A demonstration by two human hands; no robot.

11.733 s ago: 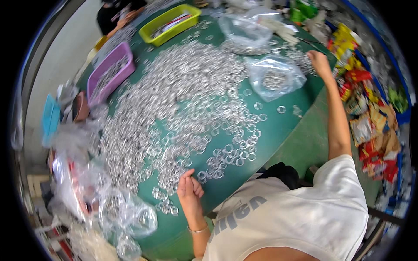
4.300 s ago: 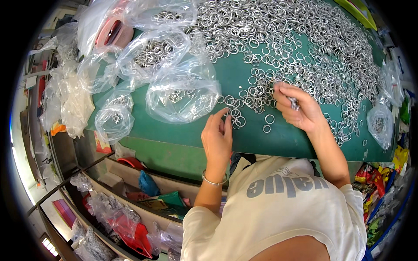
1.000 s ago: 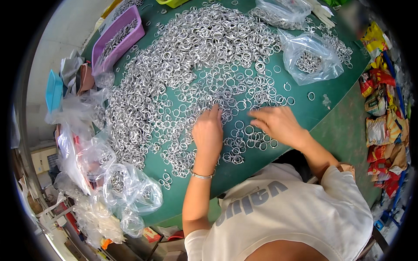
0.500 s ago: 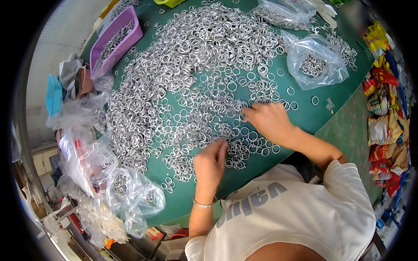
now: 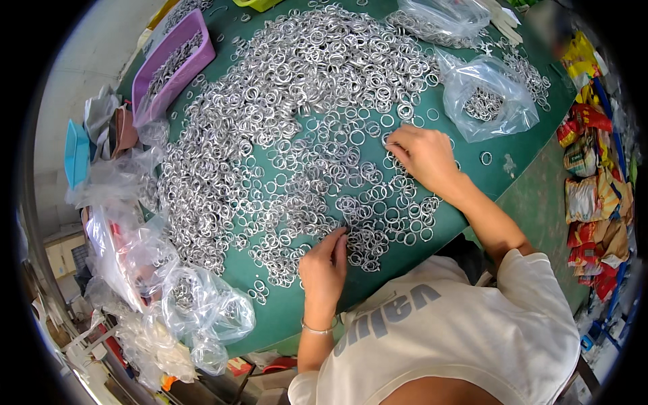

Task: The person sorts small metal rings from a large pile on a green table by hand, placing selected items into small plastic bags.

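Note:
Silvery metal rings (image 5: 317,61) lie in a wide curved heap across the green table (image 5: 466,165), with a looser spread of rings (image 5: 351,172) nearer me. At the near side of that spread my left hand (image 5: 322,268) has its thumb and fingers brought together among the rings; whatever is between the tips is too small to make out. My right hand (image 5: 426,156) is over the right side of the spread, fingers curled and pinched at a metal ring (image 5: 387,140). A bracelet circles my left wrist.
A purple bin (image 5: 172,67) of small metal parts stands at the far left. Clear plastic bags (image 5: 209,307) crowd the left edge. Another bag (image 5: 489,98) holding rings lies at the right. Colourful packages (image 5: 587,196) line the floor beyond the table's right edge.
My right hand has moved away from me and slightly right, from the middle of the loose rings. My left hand stays nearly in place, slightly lower. Some loose rings between the hands have shifted.

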